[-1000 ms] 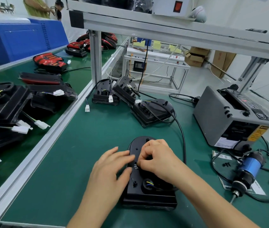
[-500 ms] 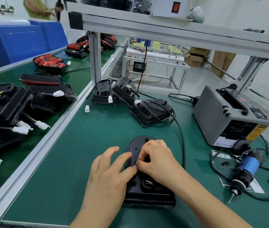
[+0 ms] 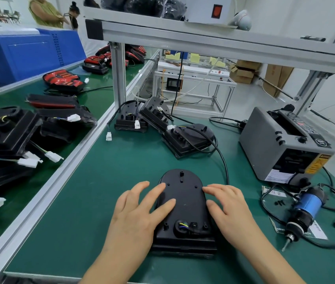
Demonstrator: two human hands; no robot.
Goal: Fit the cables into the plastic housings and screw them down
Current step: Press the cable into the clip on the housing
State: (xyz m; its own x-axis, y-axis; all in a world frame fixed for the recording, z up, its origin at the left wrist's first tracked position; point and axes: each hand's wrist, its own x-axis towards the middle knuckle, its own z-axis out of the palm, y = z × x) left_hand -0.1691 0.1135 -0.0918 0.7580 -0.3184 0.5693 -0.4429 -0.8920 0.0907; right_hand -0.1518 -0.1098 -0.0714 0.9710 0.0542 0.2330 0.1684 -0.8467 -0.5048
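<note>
Fingers (image 3: 154, 193) of the left hand (image 3: 135, 214) lie straight and spread, tips resting on the left edge of the black housing (image 3: 185, 203); the right hand (image 3: 227, 210) rests straight-fingered on its right edge, gripping nothing; the housing lies flat on the green mat (image 3: 101, 201), dead centre; a black cable (image 3: 224, 160) curves off toward 1 o'clock; a blue screwdriver (image 3: 303, 212) lies at 3 o'clock, a grey machine (image 3: 281, 144) at 2 o'clock.

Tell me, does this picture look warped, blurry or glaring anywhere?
Head view: the wide lens leans the right post and stretches the edges; light is soft and even, with a faint shadow under the housing; the housing is sharp; no strong glare.
</note>
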